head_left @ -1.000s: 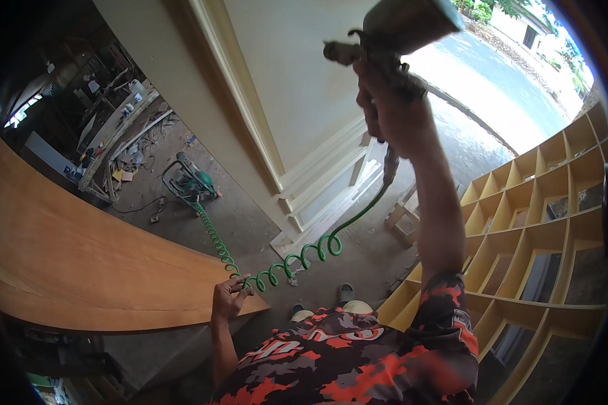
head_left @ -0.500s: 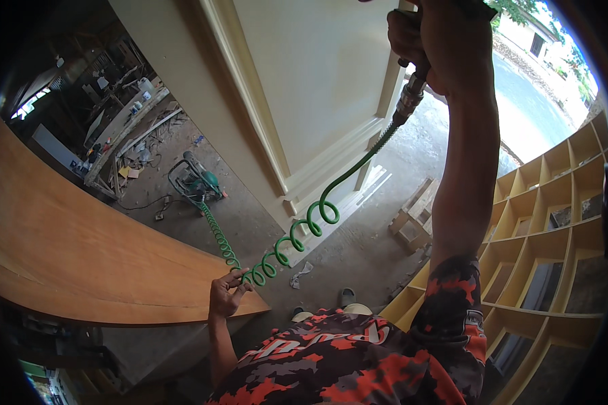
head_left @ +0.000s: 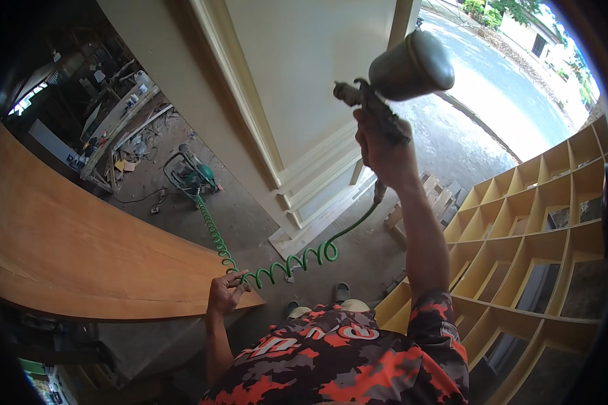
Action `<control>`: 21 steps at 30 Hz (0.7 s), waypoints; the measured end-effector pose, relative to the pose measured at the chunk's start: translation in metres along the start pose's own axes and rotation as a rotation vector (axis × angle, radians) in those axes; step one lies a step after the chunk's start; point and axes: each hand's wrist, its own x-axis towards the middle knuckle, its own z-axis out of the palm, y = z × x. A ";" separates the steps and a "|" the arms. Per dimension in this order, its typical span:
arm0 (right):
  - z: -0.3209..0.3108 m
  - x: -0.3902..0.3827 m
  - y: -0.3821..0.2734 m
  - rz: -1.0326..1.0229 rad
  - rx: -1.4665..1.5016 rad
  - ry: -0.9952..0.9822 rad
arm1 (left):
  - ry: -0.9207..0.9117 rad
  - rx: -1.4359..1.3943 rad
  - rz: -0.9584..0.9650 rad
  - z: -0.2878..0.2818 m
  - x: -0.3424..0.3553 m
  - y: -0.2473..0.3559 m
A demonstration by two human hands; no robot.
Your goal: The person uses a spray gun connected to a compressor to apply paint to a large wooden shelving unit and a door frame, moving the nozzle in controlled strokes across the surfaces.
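Observation:
My right hand (head_left: 387, 150) is closed round the handle of a spray gun (head_left: 380, 113), raised in front of a cream panelled board. A grey metal cup (head_left: 412, 67) sits on the gun, tilted to the right, and the nozzle end points left toward the board (head_left: 311, 74). From the handle's base a coiled green air hose (head_left: 304, 262) sags down to my left hand (head_left: 226, 293), whose fingers pinch it. Beyond that hand the hose runs on to a green air compressor (head_left: 194, 177) on the floor.
On the left a curved-looking orange-brown wooden panel (head_left: 101, 250) reaches close to my left hand. A yellowish shelf unit with many compartments (head_left: 520, 253) stands at my right. Wooden pallet pieces (head_left: 429, 199) lie by the board's foot. Far left is a cluttered workbench (head_left: 125, 111).
My right hand has come down and nearer with the spray gun, bringing its cup into view. The hose hangs lower between my hands. My left hand has hardly moved.

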 end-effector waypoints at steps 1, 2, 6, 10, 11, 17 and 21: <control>0.001 -0.006 0.011 0.050 -0.009 -0.004 | -0.009 0.019 0.009 0.000 0.001 0.002; 0.003 -0.013 0.022 0.103 -0.013 -0.014 | -0.013 0.038 0.010 0.000 -0.002 0.003; 0.004 -0.032 0.086 0.114 -0.046 -0.020 | -0.011 0.036 -0.060 0.004 -0.003 0.002; 0.002 -0.049 0.143 0.096 -0.125 0.008 | -0.038 0.068 -0.056 0.010 0.001 -0.011; 0.003 -0.054 0.156 0.122 -0.138 0.000 | -0.032 0.073 -0.064 0.011 -0.001 -0.013; -0.003 -0.080 0.225 0.224 -0.214 -0.004 | -0.035 0.069 -0.107 0.027 0.001 -0.019; -0.017 -0.095 0.250 0.233 -0.296 -0.053 | -0.016 0.035 -0.160 0.041 0.003 -0.019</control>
